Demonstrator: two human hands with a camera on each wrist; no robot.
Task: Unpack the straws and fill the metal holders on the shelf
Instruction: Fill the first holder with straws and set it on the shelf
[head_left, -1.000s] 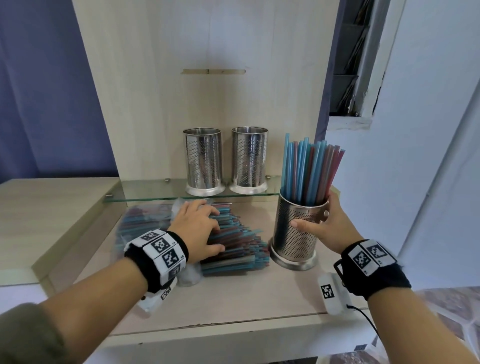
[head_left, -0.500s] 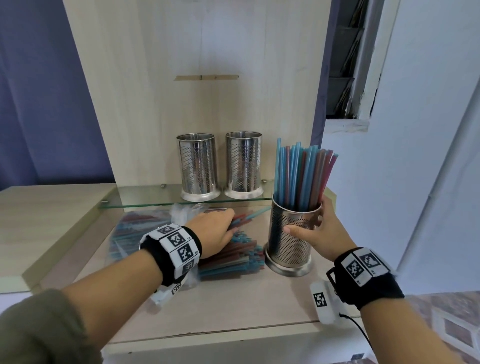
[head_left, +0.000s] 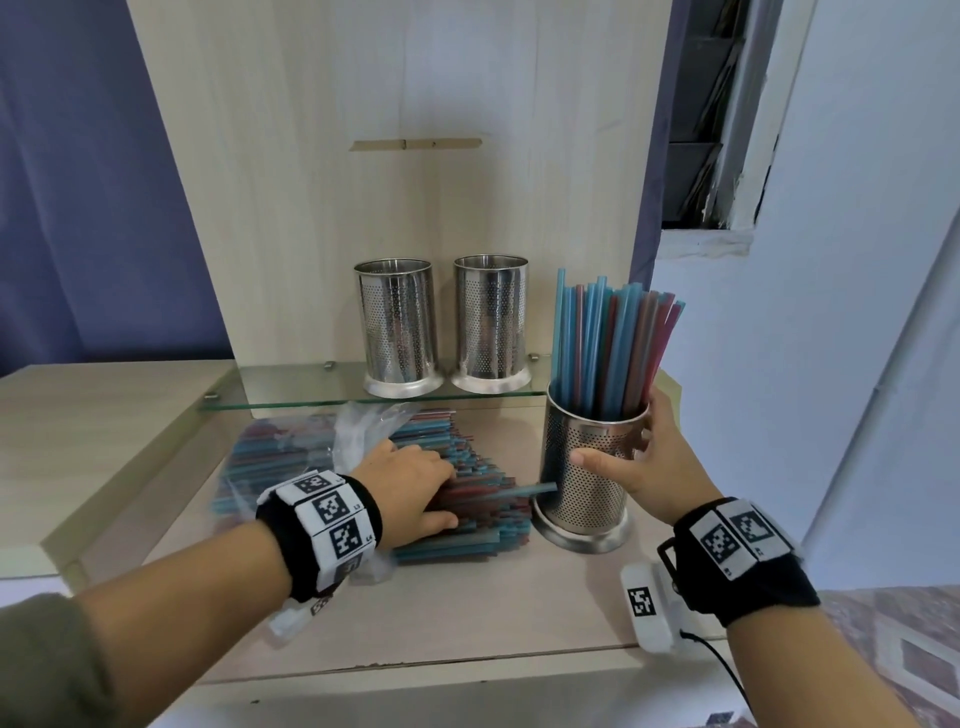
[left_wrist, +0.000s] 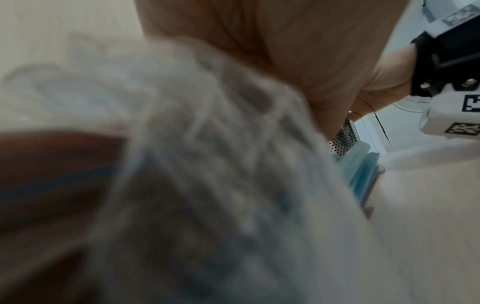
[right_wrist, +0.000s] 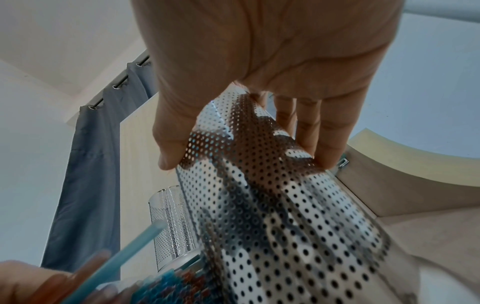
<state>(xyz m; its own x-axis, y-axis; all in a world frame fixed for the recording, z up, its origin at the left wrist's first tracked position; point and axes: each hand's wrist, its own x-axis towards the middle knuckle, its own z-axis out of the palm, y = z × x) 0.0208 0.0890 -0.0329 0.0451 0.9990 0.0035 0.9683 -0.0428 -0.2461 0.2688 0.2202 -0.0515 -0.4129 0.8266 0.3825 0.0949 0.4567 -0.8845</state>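
Note:
A pile of blue and red straws (head_left: 478, 506) lies on the wooden counter, half out of a clear plastic bag (head_left: 371, 423). My left hand (head_left: 447, 493) reaches into the pile with its fingers curled round a bunch of straws (right_wrist: 124, 253). My right hand (head_left: 615, 434) grips a perforated metal holder (head_left: 587, 499) that stands on the counter, thumb in front and fingers (right_wrist: 327, 133) behind. Blue and red straws (head_left: 613, 343) stand upright in it. Two empty metal holders (head_left: 399, 325) (head_left: 491, 322) stand side by side on the glass shelf (head_left: 291, 387). The left wrist view is mostly blurred bag (left_wrist: 207, 164).
A wooden back panel (head_left: 363, 182) rises behind the glass shelf. A step in the counter (head_left: 130, 467) runs along the left. The counter's front edge (head_left: 415, 670) is close to me. A white tagged device (head_left: 644, 608) hangs under my right wrist. A white wall (head_left: 857, 364) stands right.
My left hand has gone from lying on top of the pile to gripping a bunch of straws. My right hand has kept hold of the filled holder.

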